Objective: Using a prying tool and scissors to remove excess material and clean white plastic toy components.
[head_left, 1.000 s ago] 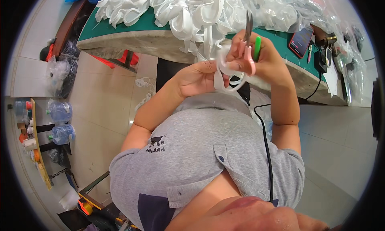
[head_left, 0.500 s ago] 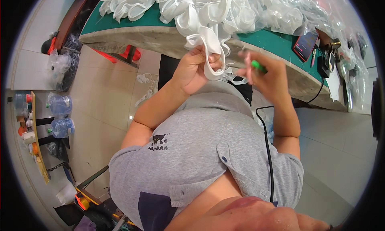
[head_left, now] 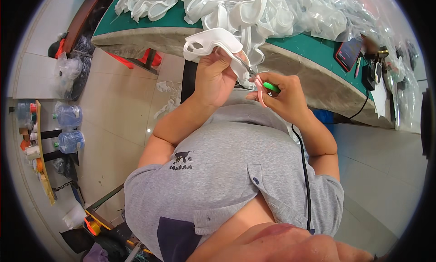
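Note:
My left hand (head_left: 212, 78) is closed on a curved white fabric piece (head_left: 220, 37) with a smooth padded look and an opening at its left end. In my right hand (head_left: 289, 93) is a pair of scissors (head_left: 260, 90) with pink handles and a green part beside the fingers. Their metal blades point up and left, against the right edge of the white piece next to my left fingertips. Whether the blades are closed on the material I cannot tell. Just beyond, similar white pieces (head_left: 252, 9) hang over the table edge in a tangled pile.
The green-topped table (head_left: 297, 48) curves across the far side. A phone (head_left: 348, 55), a pen and a black charger (head_left: 369, 75) lie at its right, beside clear plastic bags. A black cable (head_left: 303, 171) runs down my front. White scraps (head_left: 169, 96) lie on the floor.
The white piece has been turned and spread out to the left in my left hand. My right hand has come down and left, bringing the scissor blades to the piece's edge.

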`<state>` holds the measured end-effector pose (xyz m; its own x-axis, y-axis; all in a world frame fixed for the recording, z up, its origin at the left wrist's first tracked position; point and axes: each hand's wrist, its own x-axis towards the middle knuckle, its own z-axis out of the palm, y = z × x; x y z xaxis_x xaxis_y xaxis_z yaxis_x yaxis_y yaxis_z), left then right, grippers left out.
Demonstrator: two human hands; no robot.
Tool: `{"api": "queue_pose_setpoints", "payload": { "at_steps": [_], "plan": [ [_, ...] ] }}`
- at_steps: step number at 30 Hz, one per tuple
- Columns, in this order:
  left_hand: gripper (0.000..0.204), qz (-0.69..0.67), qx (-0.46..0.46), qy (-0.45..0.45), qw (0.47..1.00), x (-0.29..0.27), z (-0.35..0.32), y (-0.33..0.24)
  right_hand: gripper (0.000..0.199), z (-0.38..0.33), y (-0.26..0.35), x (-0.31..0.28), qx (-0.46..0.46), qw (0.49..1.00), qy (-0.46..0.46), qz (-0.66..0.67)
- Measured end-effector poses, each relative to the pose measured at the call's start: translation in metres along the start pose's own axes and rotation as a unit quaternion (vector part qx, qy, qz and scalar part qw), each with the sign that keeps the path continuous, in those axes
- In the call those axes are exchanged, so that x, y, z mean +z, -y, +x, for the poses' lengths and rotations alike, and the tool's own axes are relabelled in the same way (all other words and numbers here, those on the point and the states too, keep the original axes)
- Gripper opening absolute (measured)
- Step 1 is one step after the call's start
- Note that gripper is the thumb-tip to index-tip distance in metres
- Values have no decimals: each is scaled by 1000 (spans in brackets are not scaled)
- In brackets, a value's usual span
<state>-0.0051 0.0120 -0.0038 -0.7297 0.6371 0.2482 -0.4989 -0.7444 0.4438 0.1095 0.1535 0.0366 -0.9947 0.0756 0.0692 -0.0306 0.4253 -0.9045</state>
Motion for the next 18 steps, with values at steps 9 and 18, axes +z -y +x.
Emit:
{"api": "queue_pose_setpoints", "payload": {
  "at_steps": [9,18],
  "plan": [
    [15,-10,4,3,1000,-5,1,1,16,2,0,4,0,1000,8,21],
    [14,-15,8,-3,1000,-6,0,2,20,5,-3,11,-37,999,-32,-11]
  ]
}}
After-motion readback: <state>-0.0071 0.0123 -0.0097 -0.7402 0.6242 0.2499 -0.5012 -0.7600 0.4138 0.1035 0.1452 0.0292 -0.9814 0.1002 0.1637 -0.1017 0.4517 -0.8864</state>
